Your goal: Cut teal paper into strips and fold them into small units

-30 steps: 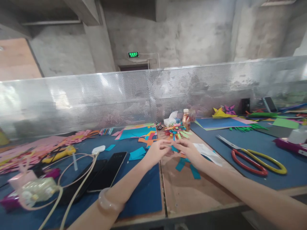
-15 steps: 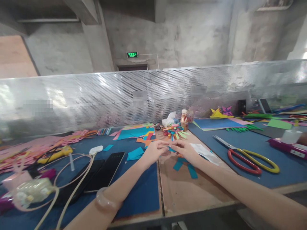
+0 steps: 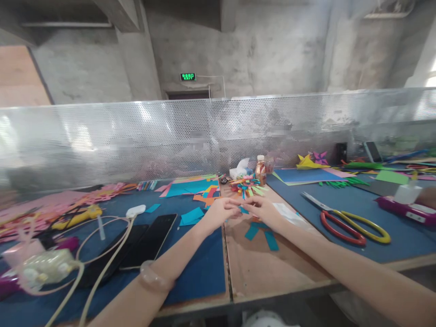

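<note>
My left hand (image 3: 223,211) and my right hand (image 3: 262,210) meet over the bare wooden strip of the table. A small blue piece of paper (image 3: 244,210) is pinched between their fingertips, partly hidden by the fingers. Both hands are closed on it, one from each side. Below them on the wood lie blue paper strips (image 3: 271,240). Just behind the hands stands a bunch of many-coloured paper strips (image 3: 245,184). A white sheet (image 3: 289,214) lies beside my right wrist, and folded blue paper (image 3: 191,216) lies left of my left hand.
Large scissors (image 3: 344,220) with red and yellow handles lie at right. A black phone (image 3: 150,243), a white cable (image 3: 105,277) and a yellow glue gun (image 3: 80,217) are at left. A bottle (image 3: 260,170) stands behind. Far right, a person's hand (image 3: 428,197) is near a purple device (image 3: 405,210).
Both hands stay together on the blue paper, with only slight finger movement. The view has shifted a little, and the hand at far right has moved slightly.
</note>
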The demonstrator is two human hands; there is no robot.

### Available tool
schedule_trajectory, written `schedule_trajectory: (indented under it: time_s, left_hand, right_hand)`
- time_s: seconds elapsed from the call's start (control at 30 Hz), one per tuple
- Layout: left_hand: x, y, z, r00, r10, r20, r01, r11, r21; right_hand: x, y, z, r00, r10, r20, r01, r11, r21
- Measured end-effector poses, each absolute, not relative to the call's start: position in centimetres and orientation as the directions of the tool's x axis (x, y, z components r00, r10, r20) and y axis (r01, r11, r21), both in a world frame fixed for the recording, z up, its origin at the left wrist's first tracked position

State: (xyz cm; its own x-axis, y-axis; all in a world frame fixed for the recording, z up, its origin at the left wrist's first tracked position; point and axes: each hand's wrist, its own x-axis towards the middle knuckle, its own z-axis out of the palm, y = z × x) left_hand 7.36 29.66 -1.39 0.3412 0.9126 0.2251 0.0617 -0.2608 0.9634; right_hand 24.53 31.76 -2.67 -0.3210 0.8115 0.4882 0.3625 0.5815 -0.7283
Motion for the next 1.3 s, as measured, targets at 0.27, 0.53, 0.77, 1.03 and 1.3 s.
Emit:
schedule_trajectory:
  time_s: [0.27, 0.53, 0.77, 1.03, 1.3]
  left_hand:
    - [7.7, 29.7, -1.3, 0.35, 0.911, 0.217, 0.056, -0.252, 0.966]
    - [7.9, 30.1, -1.7, 0.309, 0.929, 0.204, -0.004, -0.213, 0.977]
    - [8.0, 30.2, -1.8, 0.266, 0.949, 0.169, -0.029, -0.167, 0.986]
    - [8.4, 29.7, -1.5, 0.233, 0.965, 0.121, -0.091, -0.102, 0.991]
    - [7.7, 30.0, -1.1, 0.147, 0.987, 0.063, -0.215, -0.031, 0.976]
  right_hand:
    - [24.8, 31.2, -1.9, -0.315, 0.816, 0.484, 0.4, 0.577, -0.712]
    - [24.4, 31.3, -1.8, -0.301, 0.827, 0.475, 0.432, 0.562, -0.705]
    - [24.2, 31.7, -1.9, -0.302, 0.815, 0.495, 0.444, 0.579, -0.684]
    - [23.8, 31.3, -1.5, -0.323, 0.809, 0.491, 0.467, 0.588, -0.661]
    - [23.4, 30.5, -0.8, -0.337, 0.773, 0.537, 0.459, 0.633, -0.623]
